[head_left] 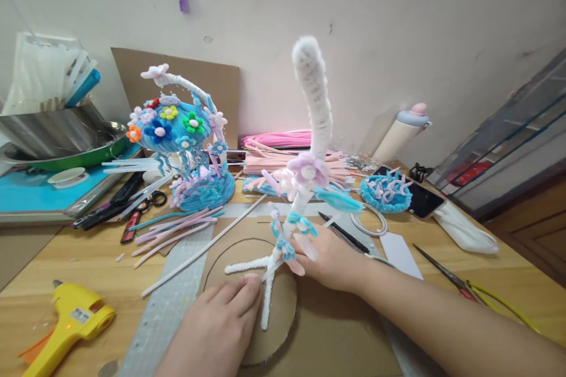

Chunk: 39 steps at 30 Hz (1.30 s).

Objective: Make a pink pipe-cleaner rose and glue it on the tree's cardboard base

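A white pipe-cleaner stem (300,206) stands on three-pronged feet over a round cardboard disc (283,312), its thick fuzzy top curving upward. Pink and lilac flowers, small blue bows and a blue leaf (340,200) decorate it. My left hand (225,315) is closed at the stem's foot, with fingers pressed together by the white prongs; its fingertips are partly hidden. Behind and to the right of the stem, my right hand (329,259) grips low on it, its fingers partly covered by the decorations. The disc lies on a larger cardboard sheet (345,341).
A yellow glue gun (73,324) lies at front left, and scissors (464,288) lie at right. Behind stand a blue flowered pipe-cleaner jellyfish (172,129) and bundles of pink pipe cleaners (283,159). A pen (345,232), phone (427,197) and bottle (400,129) are to the right.
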Motion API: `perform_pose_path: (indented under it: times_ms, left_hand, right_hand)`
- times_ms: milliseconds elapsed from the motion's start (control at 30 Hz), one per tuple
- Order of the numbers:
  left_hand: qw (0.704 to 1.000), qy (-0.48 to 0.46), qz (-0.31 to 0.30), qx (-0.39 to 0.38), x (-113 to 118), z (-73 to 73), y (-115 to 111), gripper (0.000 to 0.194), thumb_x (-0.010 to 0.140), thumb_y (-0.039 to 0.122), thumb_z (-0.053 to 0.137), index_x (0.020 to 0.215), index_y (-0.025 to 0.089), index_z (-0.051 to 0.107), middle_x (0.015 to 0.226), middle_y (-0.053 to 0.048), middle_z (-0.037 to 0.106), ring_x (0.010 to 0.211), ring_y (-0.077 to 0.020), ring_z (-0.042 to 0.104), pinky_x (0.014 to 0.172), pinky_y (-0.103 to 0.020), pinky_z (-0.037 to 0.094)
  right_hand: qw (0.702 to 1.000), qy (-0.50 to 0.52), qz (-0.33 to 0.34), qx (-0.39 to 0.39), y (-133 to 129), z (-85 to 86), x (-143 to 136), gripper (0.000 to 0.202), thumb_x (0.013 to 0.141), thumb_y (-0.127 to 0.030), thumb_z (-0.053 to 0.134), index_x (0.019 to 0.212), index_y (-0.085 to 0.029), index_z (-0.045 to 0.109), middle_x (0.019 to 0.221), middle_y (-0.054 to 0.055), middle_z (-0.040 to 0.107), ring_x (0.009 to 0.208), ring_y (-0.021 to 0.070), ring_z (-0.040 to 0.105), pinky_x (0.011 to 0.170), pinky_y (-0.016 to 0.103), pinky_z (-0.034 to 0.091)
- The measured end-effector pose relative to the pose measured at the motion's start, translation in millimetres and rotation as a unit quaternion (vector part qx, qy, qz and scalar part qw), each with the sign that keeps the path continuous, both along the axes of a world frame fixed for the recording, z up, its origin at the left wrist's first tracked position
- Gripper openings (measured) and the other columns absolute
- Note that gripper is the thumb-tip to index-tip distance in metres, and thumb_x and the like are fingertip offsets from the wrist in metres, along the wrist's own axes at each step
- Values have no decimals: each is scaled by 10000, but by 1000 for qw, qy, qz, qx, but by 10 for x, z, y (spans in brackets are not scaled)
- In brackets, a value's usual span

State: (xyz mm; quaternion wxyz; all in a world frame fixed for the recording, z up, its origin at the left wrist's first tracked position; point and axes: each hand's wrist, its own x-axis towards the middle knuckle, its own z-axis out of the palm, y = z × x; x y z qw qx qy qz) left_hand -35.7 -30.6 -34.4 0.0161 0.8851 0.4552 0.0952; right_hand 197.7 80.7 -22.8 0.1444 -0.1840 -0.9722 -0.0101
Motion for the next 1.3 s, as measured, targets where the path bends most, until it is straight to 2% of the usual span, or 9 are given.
perform_pose_path:
  times_ms: [200, 333, 533, 800, 1033, 1200, 1300]
  left_hand:
    - [1000, 16, 13, -10, 0, -13, -19, 502, 828, 45, 400, 1276, 219, 546, 1320, -45, 582, 1198, -216, 541, 964, -347, 465]
    - [998, 64, -5, -11, 14, 88, -8, 512, 812, -8, 382, 1260, 160, 564, 1315, -66, 590, 1181, -226, 565, 933, -350, 497]
    - [992, 119, -17, -29, 71, 231, -2, 462, 811, -20, 409, 1220, 90, 593, 1303, -130, 587, 1163, -266, 581, 911, -376, 519]
    - [994, 105, -14, -25, 77, 226, 0, 453, 804, -3, 440, 1215, 104, 596, 1276, -128, 609, 1152, -255, 587, 903, -365, 525]
    - [991, 134, -10, -25, 80, 212, -5, 489, 785, -27, 418, 1218, 120, 592, 1293, -107, 600, 1154, -244, 586, 900, -351, 526]
    - [987, 151, -13, -48, 80, 220, -14, 519, 777, -23, 414, 1260, 104, 558, 1334, -119, 564, 1190, -253, 556, 929, -365, 510]
    - [988, 149, -10, -51, 92, 244, -10, 513, 784, -22, 417, 1262, 103, 556, 1333, -128, 563, 1201, -260, 546, 938, -378, 504]
  right_hand:
    - [999, 30, 19, 32, 21, -89, -5, 288, 932, -138, 377, 737, -191, 581, 735, 31, 600, 679, 165, 455, 641, 307, 278]
    - [998, 51, 25, 28, 35, -124, -10, 304, 938, -146, 373, 709, -188, 569, 681, 23, 583, 662, 162, 456, 632, 302, 286]
    - [997, 77, 28, 10, 59, -181, -14, 279, 943, -172, 400, 734, -195, 582, 722, 36, 596, 716, 161, 502, 656, 289, 315]
    - [994, 99, 49, -4, 69, -242, -17, 258, 952, -193, 394, 771, -191, 579, 719, 38, 600, 711, 152, 523, 652, 271, 363]
    - [992, 104, 59, -29, 85, -247, -24, 219, 937, -167, 412, 796, -193, 576, 750, 37, 624, 708, 155, 522, 656, 276, 373]
    - [992, 95, 48, -65, 81, -272, -11, 209, 925, -158, 415, 818, -193, 591, 788, 49, 629, 744, 164, 523, 682, 279, 383]
    - [990, 86, 28, -105, 80, -247, -11, 223, 901, -121, 425, 765, -195, 586, 777, 36, 610, 750, 155, 522, 698, 267, 387]
